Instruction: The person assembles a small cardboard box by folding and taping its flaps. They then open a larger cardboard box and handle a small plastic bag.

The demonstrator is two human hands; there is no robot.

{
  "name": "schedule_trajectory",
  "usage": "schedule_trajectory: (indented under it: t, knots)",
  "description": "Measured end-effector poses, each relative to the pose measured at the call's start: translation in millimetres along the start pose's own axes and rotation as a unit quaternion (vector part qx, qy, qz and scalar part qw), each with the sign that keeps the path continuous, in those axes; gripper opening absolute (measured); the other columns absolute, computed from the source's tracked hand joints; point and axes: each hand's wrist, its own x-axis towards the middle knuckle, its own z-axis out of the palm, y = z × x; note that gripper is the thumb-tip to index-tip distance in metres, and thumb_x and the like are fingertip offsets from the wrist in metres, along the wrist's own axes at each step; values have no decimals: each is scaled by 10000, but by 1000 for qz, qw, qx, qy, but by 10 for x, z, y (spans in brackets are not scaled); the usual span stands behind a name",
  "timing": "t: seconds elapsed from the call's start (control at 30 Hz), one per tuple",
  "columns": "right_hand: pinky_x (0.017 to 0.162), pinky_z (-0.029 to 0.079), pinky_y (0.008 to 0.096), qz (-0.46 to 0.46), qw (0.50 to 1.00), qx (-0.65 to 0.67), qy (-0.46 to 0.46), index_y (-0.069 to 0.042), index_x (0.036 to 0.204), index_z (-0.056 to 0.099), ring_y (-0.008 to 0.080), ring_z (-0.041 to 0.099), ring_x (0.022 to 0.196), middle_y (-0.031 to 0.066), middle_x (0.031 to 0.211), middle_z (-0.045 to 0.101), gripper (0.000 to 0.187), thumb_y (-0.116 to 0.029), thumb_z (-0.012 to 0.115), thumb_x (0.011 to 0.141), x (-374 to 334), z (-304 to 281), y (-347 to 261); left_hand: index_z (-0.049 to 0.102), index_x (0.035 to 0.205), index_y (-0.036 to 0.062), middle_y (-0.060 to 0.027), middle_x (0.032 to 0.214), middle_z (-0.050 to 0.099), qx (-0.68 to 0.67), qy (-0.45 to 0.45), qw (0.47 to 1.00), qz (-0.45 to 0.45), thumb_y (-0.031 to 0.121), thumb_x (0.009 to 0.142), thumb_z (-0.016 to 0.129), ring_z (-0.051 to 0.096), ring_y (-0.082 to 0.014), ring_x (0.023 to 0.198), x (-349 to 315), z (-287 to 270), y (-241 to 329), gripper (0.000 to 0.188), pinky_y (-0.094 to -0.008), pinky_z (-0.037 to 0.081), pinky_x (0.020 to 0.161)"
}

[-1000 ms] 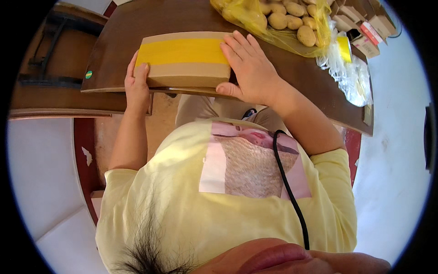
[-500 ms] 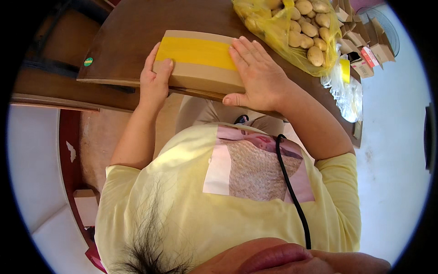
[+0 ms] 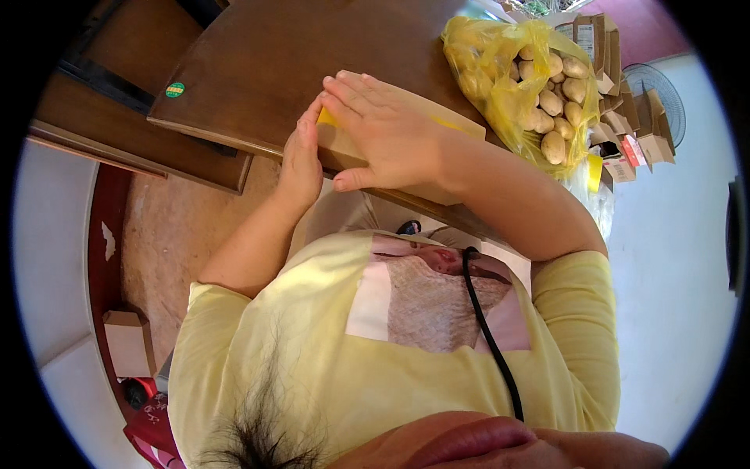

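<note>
Hands | left hand [image 3: 303, 160] and right hand [image 3: 387, 133] pressing cardboard box [image 3: 406, 184] | table [image 3: 258, 70]

The box [image 3: 406, 148] sits on the table [image 3: 258, 70] near its front edge, the bag of potatoes [image 3: 531, 86] just right of it, small cartons [image 3: 625, 133] further right.

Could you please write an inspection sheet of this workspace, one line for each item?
Surface: dark brown wooden table, with a small green round sticker near its left edge.
Job's things: flat cardboard box with yellow tape, lying at the table's near edge.
Clutter: yellow plastic bag of potatoes; small folded cartons at the far right.
Hands: left hand pressed against the box's left end; right hand flat on top of it, fingers spread.
Cables: black cable across the yellow shirt.
Surroundings: a small box on the floor at the left; a fan beyond the cartons.
</note>
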Motion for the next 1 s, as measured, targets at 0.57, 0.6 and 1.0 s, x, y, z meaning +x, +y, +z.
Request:
schedule_trajectory:
  t: [0.57,0.6,1.0]
  knots:
    - [1188,98,474,-9,1000,3,-23,104,1434,267,392,151,1448,280,1523,225,1001,-625,570,818,-11,-3,-18,325,1437,-63,-170,1452,408,-73,4,996,48,322,1051,336,383,-230,1347,76,44,-129,546,-340,302,1110]
    - [1188,98,476,-10,1000,9,-28,104,1435,263,392,151,1448,279,1524,221,996,-618,571,822,-69,-3,-30,325,1437,-64,-169,1451,408,-70,11,997,40,311,1052,344,383,-228,1347,66,49,-96,537,-338,304,1110]
    - [1178,136,481,161,986,7,37,70,1383,371,377,180,1441,253,1487,311,812,-500,608,855,-1378,-125,-77,418,1396,-42,-127,1399,481,-11,52,999,-8,348,1036,372,426,-207,1302,-12,128,87,532,-321,287,1104]
